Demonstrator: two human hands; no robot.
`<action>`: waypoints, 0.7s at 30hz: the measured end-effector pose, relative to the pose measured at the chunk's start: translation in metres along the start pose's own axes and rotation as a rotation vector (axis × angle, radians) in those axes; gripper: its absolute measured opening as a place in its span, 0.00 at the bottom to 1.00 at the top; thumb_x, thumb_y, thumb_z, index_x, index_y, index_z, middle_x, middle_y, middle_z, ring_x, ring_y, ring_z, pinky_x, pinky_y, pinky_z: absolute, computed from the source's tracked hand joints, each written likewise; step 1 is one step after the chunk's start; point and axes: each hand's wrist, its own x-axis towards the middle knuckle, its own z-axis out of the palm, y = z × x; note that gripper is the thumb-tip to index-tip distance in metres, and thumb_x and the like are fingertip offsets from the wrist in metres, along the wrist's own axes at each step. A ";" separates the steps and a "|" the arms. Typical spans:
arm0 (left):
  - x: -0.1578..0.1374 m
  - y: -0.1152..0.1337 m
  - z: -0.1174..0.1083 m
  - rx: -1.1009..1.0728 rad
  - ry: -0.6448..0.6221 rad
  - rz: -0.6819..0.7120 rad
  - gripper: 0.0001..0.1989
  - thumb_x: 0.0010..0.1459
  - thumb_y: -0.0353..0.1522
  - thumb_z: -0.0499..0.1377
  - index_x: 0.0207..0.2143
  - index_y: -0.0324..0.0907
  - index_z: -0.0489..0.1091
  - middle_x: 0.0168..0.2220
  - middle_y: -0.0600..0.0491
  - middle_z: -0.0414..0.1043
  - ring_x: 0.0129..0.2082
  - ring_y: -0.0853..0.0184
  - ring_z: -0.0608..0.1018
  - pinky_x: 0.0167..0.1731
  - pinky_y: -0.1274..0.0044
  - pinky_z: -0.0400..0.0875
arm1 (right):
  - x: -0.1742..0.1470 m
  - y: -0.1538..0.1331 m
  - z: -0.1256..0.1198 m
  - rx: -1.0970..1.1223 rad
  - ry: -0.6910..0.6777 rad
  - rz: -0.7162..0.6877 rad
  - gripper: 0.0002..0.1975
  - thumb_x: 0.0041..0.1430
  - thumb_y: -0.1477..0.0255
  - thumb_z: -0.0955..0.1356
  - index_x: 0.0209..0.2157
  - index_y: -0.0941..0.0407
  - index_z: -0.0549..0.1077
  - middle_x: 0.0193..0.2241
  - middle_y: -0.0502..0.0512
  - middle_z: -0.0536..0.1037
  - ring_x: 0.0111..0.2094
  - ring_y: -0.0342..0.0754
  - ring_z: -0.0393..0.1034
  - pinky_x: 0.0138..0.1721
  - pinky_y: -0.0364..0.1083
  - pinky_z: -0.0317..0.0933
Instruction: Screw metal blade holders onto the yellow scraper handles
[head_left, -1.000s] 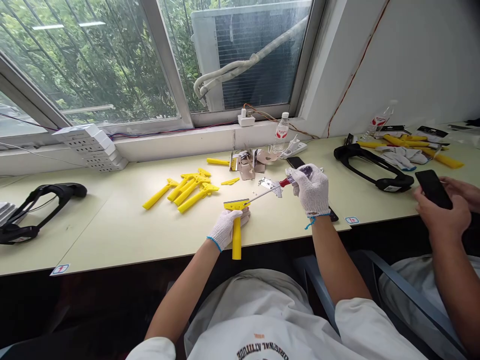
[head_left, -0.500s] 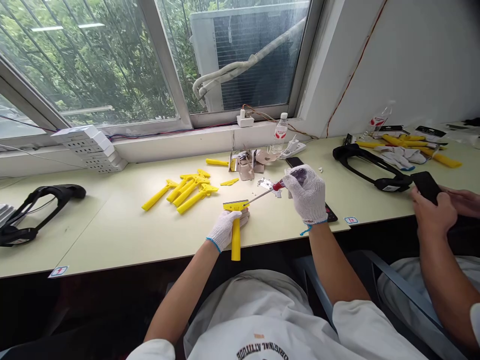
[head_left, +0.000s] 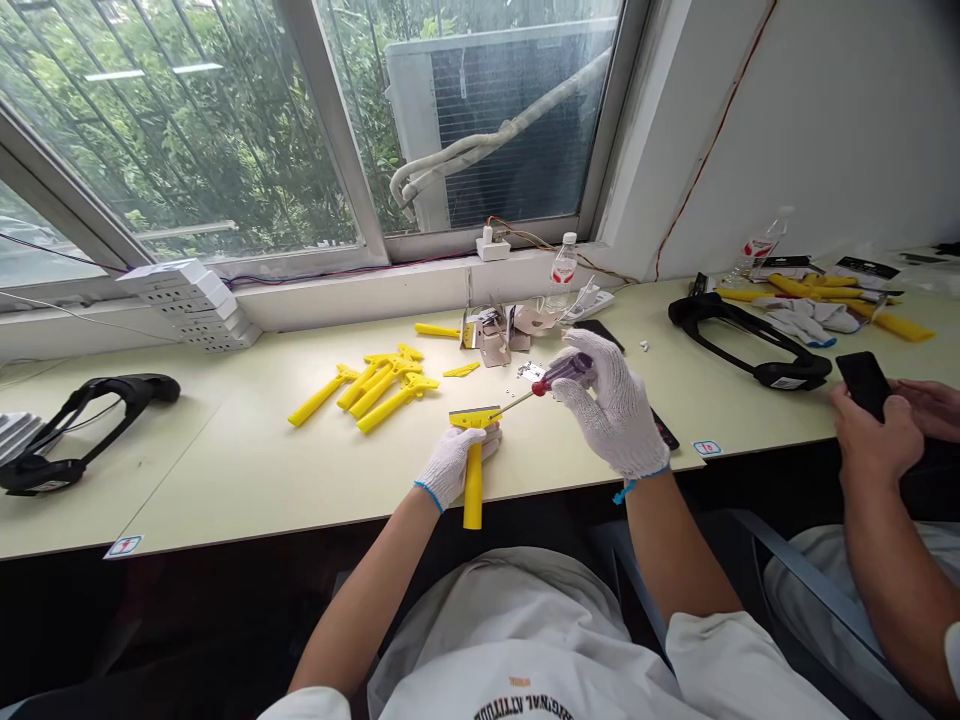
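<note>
Turning the screwdriver at the head of the yellow scraper, low in the centre of the frame, looks to be the step in hand. The left hand pinches the scraper just below its head. Right of centre, the right hand holds the screwdriver loosely between thumb and parted fingers, shaft slanting down leftward. The next move seems to call for a firmer grip and a twist, with the scraper steady.
</note>
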 end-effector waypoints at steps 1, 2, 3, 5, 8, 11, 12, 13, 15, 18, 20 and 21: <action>0.000 0.000 -0.001 0.002 -0.002 -0.004 0.25 0.61 0.22 0.64 0.61 0.34 0.77 0.56 0.34 0.83 0.57 0.51 0.85 0.67 0.60 0.75 | 0.000 0.002 -0.016 0.044 0.001 0.017 0.21 0.73 0.55 0.67 0.63 0.47 0.72 0.40 0.51 0.83 0.34 0.51 0.81 0.26 0.48 0.72; 0.001 -0.001 -0.001 0.002 -0.004 -0.008 0.24 0.61 0.22 0.64 0.60 0.33 0.77 0.56 0.34 0.83 0.57 0.51 0.85 0.67 0.60 0.75 | 0.000 0.005 -0.038 0.079 -0.005 0.026 0.23 0.75 0.55 0.65 0.63 0.51 0.72 0.41 0.51 0.82 0.35 0.54 0.82 0.26 0.50 0.72; 0.001 -0.001 -0.002 0.002 -0.004 -0.012 0.24 0.61 0.22 0.64 0.60 0.33 0.77 0.56 0.34 0.82 0.57 0.51 0.85 0.67 0.60 0.75 | -0.001 0.010 -0.066 0.096 -0.020 0.033 0.21 0.76 0.54 0.63 0.62 0.48 0.73 0.40 0.50 0.82 0.35 0.53 0.82 0.25 0.49 0.71; 0.002 -0.002 -0.003 0.001 -0.002 -0.011 0.23 0.61 0.22 0.64 0.59 0.33 0.77 0.56 0.33 0.82 0.58 0.51 0.85 0.67 0.60 0.75 | -0.005 0.021 -0.123 0.166 -0.083 -0.023 0.22 0.73 0.52 0.66 0.59 0.49 0.75 0.35 0.48 0.80 0.34 0.58 0.83 0.22 0.53 0.73; 0.002 -0.002 -0.003 0.001 0.002 -0.004 0.22 0.61 0.22 0.65 0.58 0.34 0.78 0.56 0.34 0.82 0.58 0.51 0.85 0.67 0.60 0.75 | -0.009 0.029 -0.147 0.211 -0.189 -0.017 0.16 0.70 0.53 0.69 0.54 0.44 0.77 0.33 0.45 0.80 0.34 0.56 0.83 0.24 0.52 0.76; 0.002 -0.002 -0.003 0.005 0.002 -0.003 0.23 0.60 0.22 0.65 0.58 0.34 0.78 0.57 0.35 0.82 0.58 0.51 0.84 0.67 0.61 0.75 | -0.009 0.019 -0.080 0.158 -0.122 0.084 0.23 0.76 0.55 0.63 0.59 0.52 0.77 0.43 0.49 0.83 0.41 0.60 0.83 0.30 0.55 0.75; 0.001 -0.002 -0.003 0.006 0.001 -0.003 0.23 0.61 0.22 0.65 0.59 0.34 0.78 0.57 0.35 0.82 0.58 0.51 0.85 0.67 0.61 0.75 | -0.009 0.015 -0.052 0.158 -0.129 0.088 0.24 0.75 0.54 0.64 0.62 0.51 0.76 0.48 0.48 0.82 0.43 0.62 0.83 0.32 0.57 0.76; 0.001 -0.001 -0.003 0.007 0.000 -0.003 0.23 0.61 0.22 0.65 0.59 0.34 0.77 0.56 0.35 0.82 0.58 0.52 0.85 0.67 0.61 0.75 | -0.008 0.013 -0.027 0.162 -0.092 0.094 0.24 0.74 0.54 0.66 0.63 0.50 0.75 0.51 0.48 0.82 0.44 0.62 0.83 0.32 0.58 0.77; 0.000 -0.001 -0.003 0.011 -0.008 -0.003 0.23 0.61 0.22 0.64 0.59 0.33 0.77 0.56 0.35 0.82 0.57 0.52 0.85 0.67 0.61 0.75 | -0.008 0.012 0.003 0.167 -0.046 0.094 0.26 0.72 0.53 0.67 0.65 0.48 0.73 0.54 0.47 0.81 0.46 0.62 0.82 0.34 0.59 0.78; -0.001 0.001 -0.002 0.015 -0.015 -0.003 0.22 0.60 0.22 0.64 0.58 0.32 0.78 0.55 0.34 0.83 0.56 0.52 0.85 0.67 0.62 0.75 | -0.011 0.020 0.007 0.149 -0.008 0.108 0.25 0.72 0.51 0.68 0.66 0.41 0.73 0.53 0.47 0.81 0.45 0.60 0.82 0.34 0.57 0.78; -0.001 0.001 -0.001 0.016 -0.010 -0.004 0.21 0.60 0.22 0.65 0.56 0.32 0.78 0.54 0.34 0.83 0.56 0.51 0.85 0.67 0.61 0.75 | -0.013 0.026 0.002 0.123 0.006 0.135 0.24 0.71 0.50 0.68 0.65 0.36 0.73 0.51 0.50 0.82 0.41 0.57 0.81 0.33 0.54 0.77; -0.001 0.001 -0.001 0.015 -0.009 -0.004 0.21 0.60 0.22 0.65 0.56 0.32 0.78 0.54 0.34 0.83 0.56 0.51 0.85 0.67 0.61 0.75 | -0.014 0.029 0.001 0.110 0.011 0.149 0.24 0.71 0.50 0.68 0.65 0.37 0.73 0.51 0.52 0.82 0.39 0.54 0.81 0.33 0.53 0.77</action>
